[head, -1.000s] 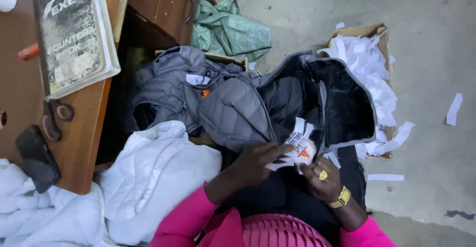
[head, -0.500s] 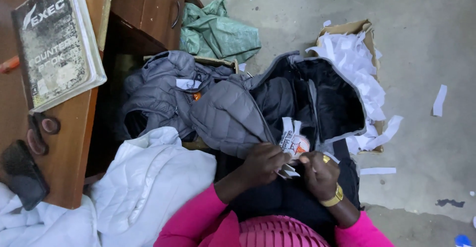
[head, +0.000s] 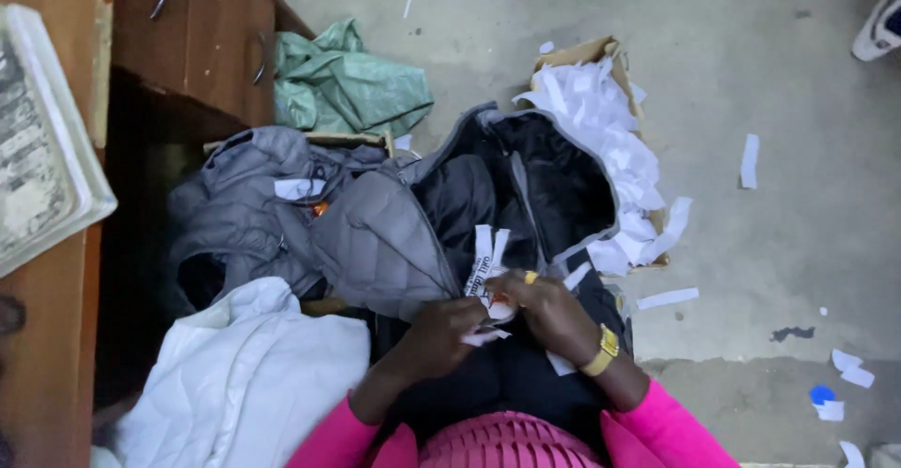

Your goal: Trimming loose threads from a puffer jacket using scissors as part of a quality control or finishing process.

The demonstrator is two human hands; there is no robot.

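A grey padded jacket with black lining lies open across my lap. Both my hands meet over a small white tag on the jacket's inner edge. My left hand pinches the lower part of the tag. My right hand, with a ring and a yellow bracelet, grips the tag from the right side. Pink sleeves cover both my forearms.
A wooden desk stands at left with a book on it. White cloth lies by my left knee. A green bag and a cardboard box of paper strips sit on the concrete floor, with scattered paper scraps.
The view has shifted right, so the desk and book slid toward the left edge. My hands have stayed together on the tag, working it slightly upward.
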